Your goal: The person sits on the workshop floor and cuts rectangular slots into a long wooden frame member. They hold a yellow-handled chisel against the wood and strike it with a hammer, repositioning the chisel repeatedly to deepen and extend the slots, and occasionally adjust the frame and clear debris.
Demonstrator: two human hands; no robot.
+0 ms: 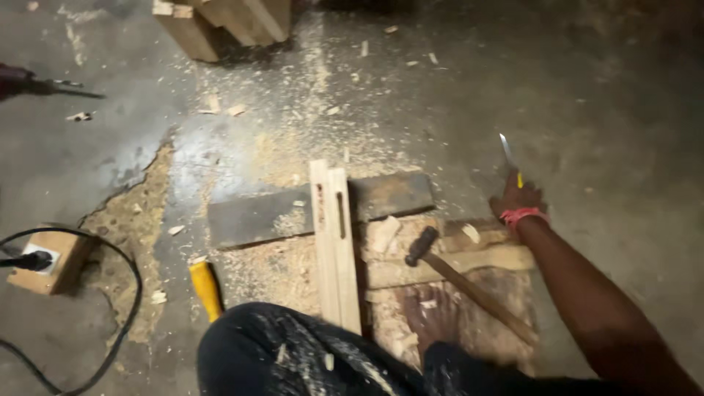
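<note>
Gripping that chisel (508, 152) in your right hand (518, 199) out at 2 o'clock, blade up: one careless swing could nick you; hammer (455, 275) lies loose nearby.

Dim concrete floor (587, 88), cracked and strewn with sawdust (308, 147).

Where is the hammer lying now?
In the head view, the hammer lies right of centre on wood scraps, between the upright plank and the person's right arm.

A red band (523, 215) circles the wrist; dark dusty trousers (293, 352).
</note>
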